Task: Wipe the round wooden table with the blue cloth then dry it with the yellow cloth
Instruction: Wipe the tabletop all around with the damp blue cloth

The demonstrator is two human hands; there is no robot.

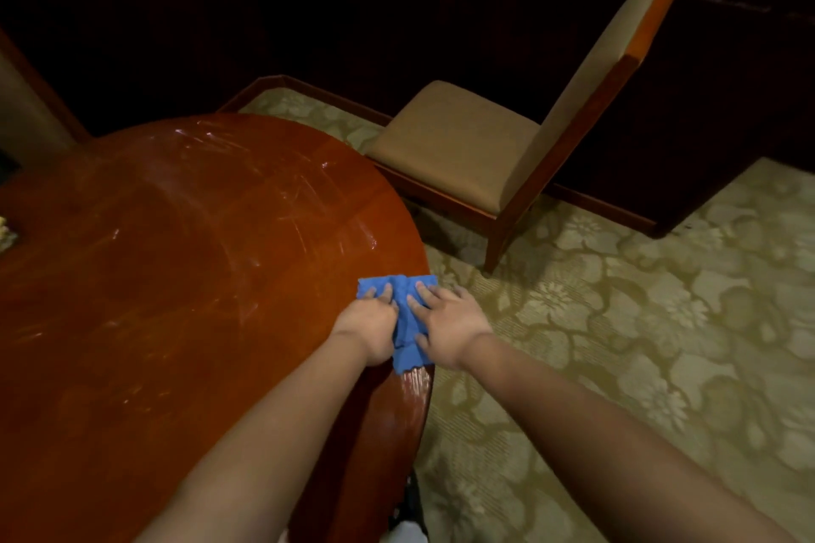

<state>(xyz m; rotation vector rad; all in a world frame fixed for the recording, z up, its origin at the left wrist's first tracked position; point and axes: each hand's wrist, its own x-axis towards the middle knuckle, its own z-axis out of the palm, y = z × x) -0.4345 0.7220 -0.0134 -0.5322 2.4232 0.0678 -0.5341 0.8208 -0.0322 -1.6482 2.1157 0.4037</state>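
The blue cloth (403, 313) lies crumpled at the right edge of the round wooden table (176, 256). Both hands are on it. My left hand (368, 324) grips the cloth's left part with bent fingers, and the fabric bunches up beside it. My right hand (445, 322) presses flat on the right part, fingers straight and spread, thumb on the cloth. The outer fingers of that hand reach past the table's rim. Wet streaks shine across the tabletop. A pale yellowish thing (5, 229) shows at the far left edge of the table, mostly cut off.
A wooden chair (476, 145) with a tan padded seat and tall back stands just beyond the table's right side. Patterned carpet (617, 344) covers the floor to the right. Dark wood panelling runs along the back.
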